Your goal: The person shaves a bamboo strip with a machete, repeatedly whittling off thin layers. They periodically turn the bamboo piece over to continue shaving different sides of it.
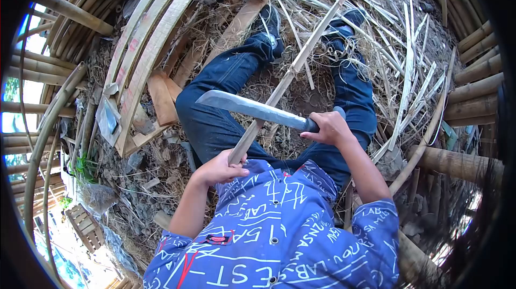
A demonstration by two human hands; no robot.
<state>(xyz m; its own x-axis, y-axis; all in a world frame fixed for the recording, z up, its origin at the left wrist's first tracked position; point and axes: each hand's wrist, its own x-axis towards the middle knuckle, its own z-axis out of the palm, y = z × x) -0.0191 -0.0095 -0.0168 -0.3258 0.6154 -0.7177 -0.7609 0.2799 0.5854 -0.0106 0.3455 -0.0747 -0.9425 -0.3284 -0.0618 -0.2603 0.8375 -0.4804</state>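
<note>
So from my end of the feed, I've got the left hand [219, 170] wrapped around the near end of a long bamboo strip [306, 50]. The strip slants away over the ground [316, 89], running between the legs in dark jeans [236, 71], with its far end up near the shoe on the right.

I've got the right hand [333, 128] clenched on the dark handle of a machete [244, 106], thumb lying along it. The blade lies crosswise over the strip, tip out toward the left leg. Can't tell if metal's touching bamboo from this angle.

Pale split pieces [407, 74] litter the right edge of the ground, next to the bamboo poles [478, 95]. At the far left corner there's a slatted wooden frame [169, 23], just beside the left leg.
</note>
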